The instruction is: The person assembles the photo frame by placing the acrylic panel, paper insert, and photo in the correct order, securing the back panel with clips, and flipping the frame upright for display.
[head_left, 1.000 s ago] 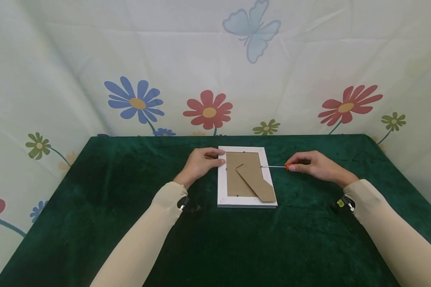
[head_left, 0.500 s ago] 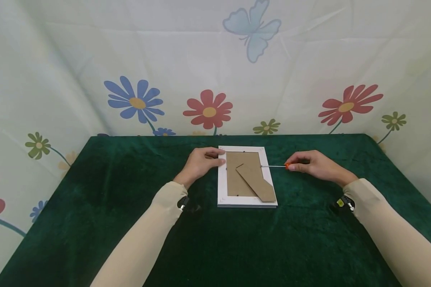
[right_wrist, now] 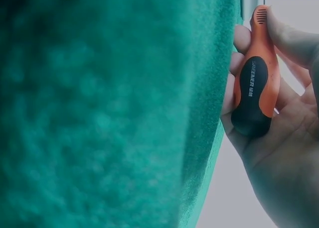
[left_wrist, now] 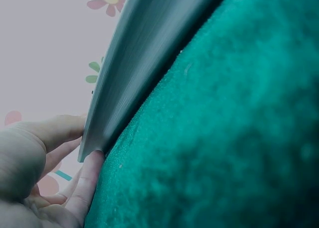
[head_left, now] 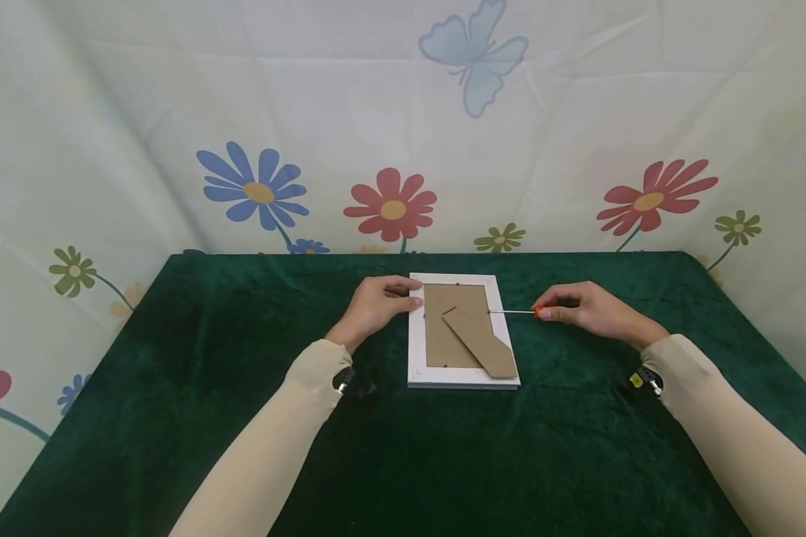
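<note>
Now, photo frame: it's lying back side up on the green cloth, right between my hands, with the brown backing board and the slanting support leg on show.
Left hand: I'm pinching the frame's left border, fingers drawn in narrow on its white edge.
Right hand: my fingers are closed round the screwdriver by its handle, just off the frame's right side.
Screwdriver shaft: thin and bright, it crosses the white border, its tip at a small dark tab on the board's right edge; whether it presses, I can't tell.
Handle, close up: from overhead I get only a dab of orange, but the right wrist view gives me the whole orange-and-black grip with pale lettering, and the tip is out of that picture.
Frame's edge, low down: the left wrist view shows its side wall and one finger tucked against the bottom, right by the cloth, which the head view hides.
Since half a second ago: hands, frame and screwdriver hold the same places; only the whole head view, flowered backdrop included, sits a hair further right.
</note>
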The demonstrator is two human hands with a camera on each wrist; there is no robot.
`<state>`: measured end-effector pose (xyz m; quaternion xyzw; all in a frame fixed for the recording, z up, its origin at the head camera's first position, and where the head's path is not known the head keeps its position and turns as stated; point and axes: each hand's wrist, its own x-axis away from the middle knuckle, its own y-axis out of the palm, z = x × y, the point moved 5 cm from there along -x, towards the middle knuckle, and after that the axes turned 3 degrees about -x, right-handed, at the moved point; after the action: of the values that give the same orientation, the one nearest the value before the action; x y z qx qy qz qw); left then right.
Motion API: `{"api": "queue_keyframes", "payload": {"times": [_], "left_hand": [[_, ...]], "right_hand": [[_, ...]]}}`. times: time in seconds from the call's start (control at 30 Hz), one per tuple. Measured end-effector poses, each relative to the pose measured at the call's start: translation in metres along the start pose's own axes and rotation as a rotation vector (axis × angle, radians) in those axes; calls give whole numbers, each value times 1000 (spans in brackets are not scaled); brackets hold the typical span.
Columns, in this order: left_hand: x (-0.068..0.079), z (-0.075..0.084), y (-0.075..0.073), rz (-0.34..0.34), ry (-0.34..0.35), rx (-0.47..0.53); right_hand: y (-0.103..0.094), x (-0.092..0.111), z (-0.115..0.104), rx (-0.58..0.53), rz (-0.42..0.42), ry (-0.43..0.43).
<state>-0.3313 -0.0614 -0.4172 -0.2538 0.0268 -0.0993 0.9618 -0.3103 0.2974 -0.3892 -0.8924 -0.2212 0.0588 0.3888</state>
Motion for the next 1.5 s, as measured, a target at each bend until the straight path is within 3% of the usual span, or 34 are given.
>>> {"api": "queue_keyframes", "payload": {"times": [0.97, 1.5], "left_hand": [[3, 3, -1, -5, 5, 9], [1, 1, -1, -4, -1, 8]], "right_hand": [[-8, -4, -12, 54, -61, 1], [-14, -9, -25, 138, -91, -13]]}}
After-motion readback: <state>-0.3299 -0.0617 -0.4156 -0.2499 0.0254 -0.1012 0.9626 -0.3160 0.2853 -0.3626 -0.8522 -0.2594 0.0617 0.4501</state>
